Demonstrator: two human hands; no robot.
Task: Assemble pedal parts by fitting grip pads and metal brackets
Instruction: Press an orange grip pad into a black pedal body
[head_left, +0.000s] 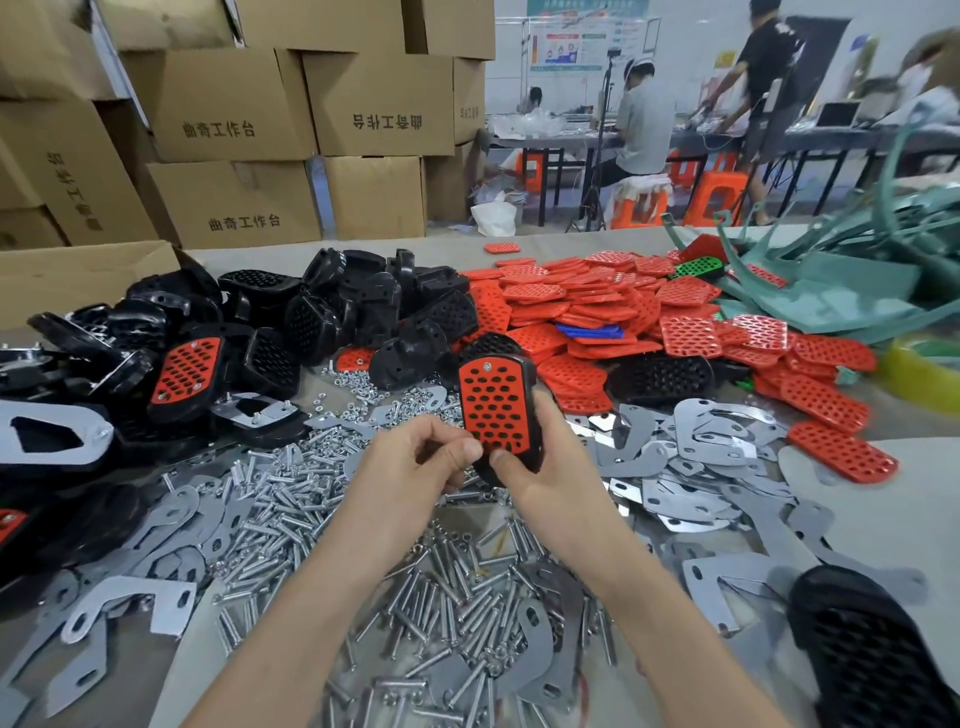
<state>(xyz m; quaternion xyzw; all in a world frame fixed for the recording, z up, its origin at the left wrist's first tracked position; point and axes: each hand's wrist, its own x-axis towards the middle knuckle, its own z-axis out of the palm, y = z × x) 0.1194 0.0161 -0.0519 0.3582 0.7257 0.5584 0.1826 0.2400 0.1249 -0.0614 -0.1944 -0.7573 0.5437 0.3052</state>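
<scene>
1. Far left: stacked boxes (234, 104) at the back, black shells (322, 312) heaped in front, one finished pedal (187, 374) lying among them.
2. Low left to centre: brackets (130, 603) and bolts (322, 509) strewn thick beneath both forearms.
3. Left hand (415, 462): fingers curled, thumb pinching the lower edge of the pedal (496, 415).
4. Pedal: upright above the bolts, between both hands, red pad (488, 395) facing the camera, screw head near its top.
5. Right hand (545, 467): thumb pressed on the pad's lower end, fingers wrapped behind the black body, grasping it.
6. Right: loose pads (649, 306) piled on the table (924, 493), more brackets below them, a lone shell (872, 660) in the near corner.
7. Far right: green scraps (841, 291) and a tape roll (924, 374).
8. Behind: people (644, 124) at a bench.
</scene>
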